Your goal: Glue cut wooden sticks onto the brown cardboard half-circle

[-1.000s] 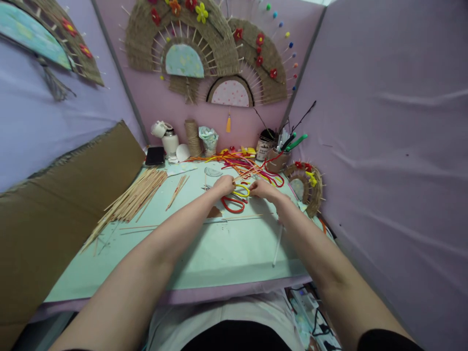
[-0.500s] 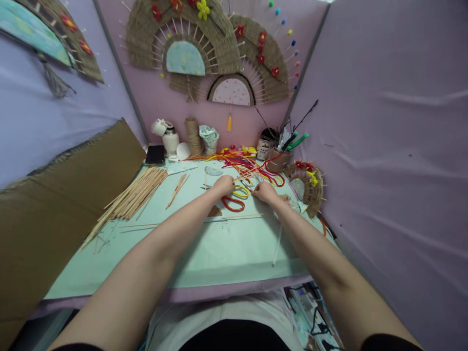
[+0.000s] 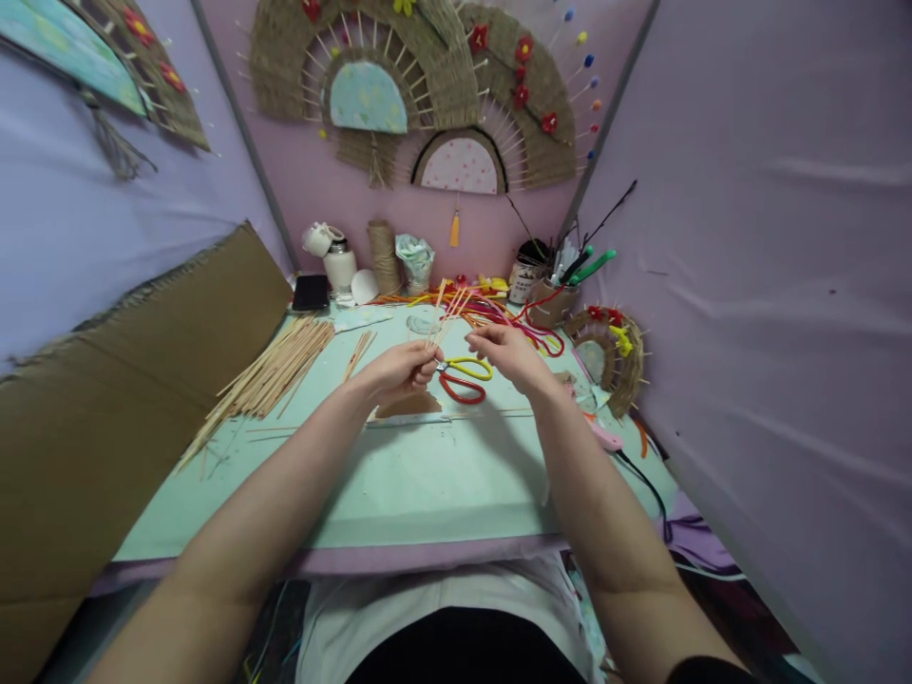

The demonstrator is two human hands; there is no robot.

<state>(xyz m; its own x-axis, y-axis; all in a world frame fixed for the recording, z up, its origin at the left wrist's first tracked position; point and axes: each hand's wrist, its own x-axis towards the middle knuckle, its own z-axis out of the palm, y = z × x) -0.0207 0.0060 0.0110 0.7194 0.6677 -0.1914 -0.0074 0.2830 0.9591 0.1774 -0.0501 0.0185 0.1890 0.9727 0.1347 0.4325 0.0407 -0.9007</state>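
Note:
My left hand (image 3: pixel 408 369) is closed around the lower ends of several thin wooden sticks (image 3: pixel 450 315), which fan upward and slightly to the right. Just right of them, my right hand (image 3: pixel 507 353) hovers with loosely bent fingers and nothing visible in it. Under and between the hands lie scissors (image 3: pixel 463 388) with one yellow and one red handle loop; my left hand hides their blades. A piece of brown cardboard (image 3: pixel 409 406) lies on the table below my left hand.
A large pile of sticks (image 3: pixel 275 366) lies at left beside a tall cardboard sheet (image 3: pixel 135 380). Twine (image 3: pixel 383 256), a bottle (image 3: pixel 340 266) and a pen holder (image 3: pixel 552 302) stand at the back. Colored pipe cleaners (image 3: pixel 491 309) lie before them. A pink corded tool (image 3: pixel 605 437) sits at right.
My left hand has moved left and down, and its sticks now point upward instead of rightward. My right hand has risen, its fingers loosened; the thin tool at its fingertips is no longer seen there.

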